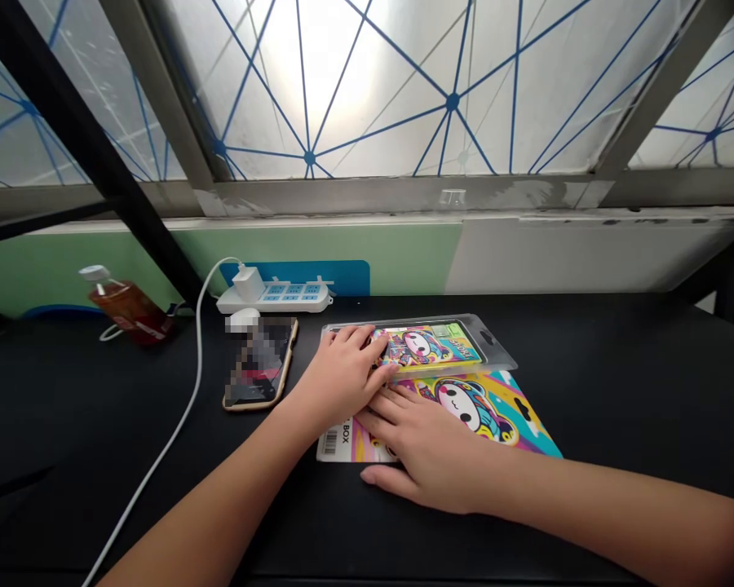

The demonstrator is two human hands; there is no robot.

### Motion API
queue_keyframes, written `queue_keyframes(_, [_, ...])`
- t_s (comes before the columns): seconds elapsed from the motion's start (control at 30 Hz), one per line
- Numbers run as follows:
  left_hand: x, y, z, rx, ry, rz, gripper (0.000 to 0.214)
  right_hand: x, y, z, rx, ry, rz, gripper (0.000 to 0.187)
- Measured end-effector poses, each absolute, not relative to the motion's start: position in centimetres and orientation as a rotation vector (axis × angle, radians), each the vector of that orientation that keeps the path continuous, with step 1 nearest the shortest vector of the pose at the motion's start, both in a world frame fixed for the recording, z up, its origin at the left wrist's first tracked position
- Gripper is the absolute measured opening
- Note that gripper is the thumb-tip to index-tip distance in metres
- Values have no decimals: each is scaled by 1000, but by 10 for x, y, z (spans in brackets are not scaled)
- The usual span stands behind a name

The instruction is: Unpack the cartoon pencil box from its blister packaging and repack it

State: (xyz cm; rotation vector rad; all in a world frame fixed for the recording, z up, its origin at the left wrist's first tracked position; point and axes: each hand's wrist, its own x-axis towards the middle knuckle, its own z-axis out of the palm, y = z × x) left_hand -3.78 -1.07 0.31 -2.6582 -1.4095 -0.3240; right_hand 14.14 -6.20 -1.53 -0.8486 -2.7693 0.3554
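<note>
My left hand [351,367] lies with fingers stretched over the left part of a clear plastic blister shell [495,350]. Inside the shell is a colourful card pack [425,346] with a white cartoon character. Nearer to me, a bright printed backing card [526,424] with a similar character and the word "BOX" lies flat on the table, partly under the shell's near edge. My right hand [422,448] rests palm down on this card, fingers extended and the thumb off its near edge. The fingertips of my right hand touch or nearly touch my left hand. Both hands cover parts of the print.
On the black table [636,391], a phone [260,363] lies left of the packaging. Behind it sits a white power strip [275,303] with a plugged-in charger [249,284]. A white cable [197,359] runs toward me. A drink bottle [131,310] leans at the left.
</note>
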Motion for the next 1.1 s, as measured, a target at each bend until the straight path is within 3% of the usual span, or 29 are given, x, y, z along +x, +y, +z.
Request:
queue_keyframes(0.23, [-43,-5,-1,-2647,-1382,-276,50,149,-51,-15,-826,-2749,597,67])
queue_keyframes(0.4, [-46,0,-4,-2657,-1395,-292,51,152,-40,-12,-684,-2735,582,52])
queue_keyframes(0.57, [-47,1,-3,-2675,-1399,-299,51,150,-43,-19,-716,-2672,297,37])
queue_keyframes(0.73, [-50,2,-1,-2716,-1401,-330,50,158,-36,-16,-668,-2601,-75,37])
queue_keyframes(0.9, [-54,6,-2,-2777,-1417,-317,50,186,-2,2,-990,-2495,-284,37])
queue_keyframes(1.0, [-55,6,-3,-2780,-1417,-312,50,206,21,6,-1236,-2486,-164,36])
queue_keyframes(1.1, [-55,6,-3,-2753,-1406,-294,50,224,37,7,-1346,-2520,11,49])
